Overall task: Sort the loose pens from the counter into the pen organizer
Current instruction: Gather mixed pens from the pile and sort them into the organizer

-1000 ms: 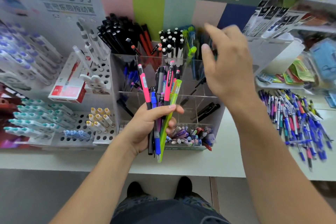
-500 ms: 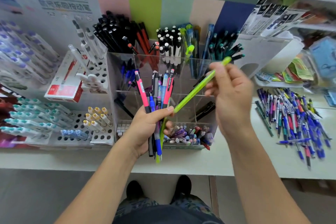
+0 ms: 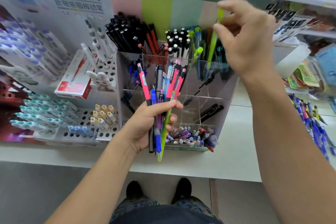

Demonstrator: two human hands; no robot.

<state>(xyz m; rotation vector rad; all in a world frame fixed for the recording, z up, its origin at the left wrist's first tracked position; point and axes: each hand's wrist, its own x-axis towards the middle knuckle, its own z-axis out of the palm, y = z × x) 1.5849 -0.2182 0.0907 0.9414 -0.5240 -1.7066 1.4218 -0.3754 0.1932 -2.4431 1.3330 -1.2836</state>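
My left hand [image 3: 145,123] grips a bundle of pens [image 3: 161,87], pink, blue, black and one lime green, in front of the clear acrylic pen organizer [image 3: 211,96]. My right hand [image 3: 245,42] pinches a lime green pen [image 3: 213,43] near its top. The pen stands almost upright, its lower end inside a back right compartment among green and teal pens. Loose pens [image 3: 312,120] lie in a pile on the white counter [image 3: 236,151] at the far right.
Black and red pens [image 3: 131,32] fill the organizer's back left compartment. A front tray holds small caps and erasers [image 3: 190,136]. White perforated racks [image 3: 81,129] with teal and yellow markers and a red box [image 3: 74,85] stand at the left. Shelves rise at the right.
My right hand pulled the lime green pen from the left hand's bundle, swung it upright and moved it up and back over the organizer's back right compartment. The left hand stayed put.
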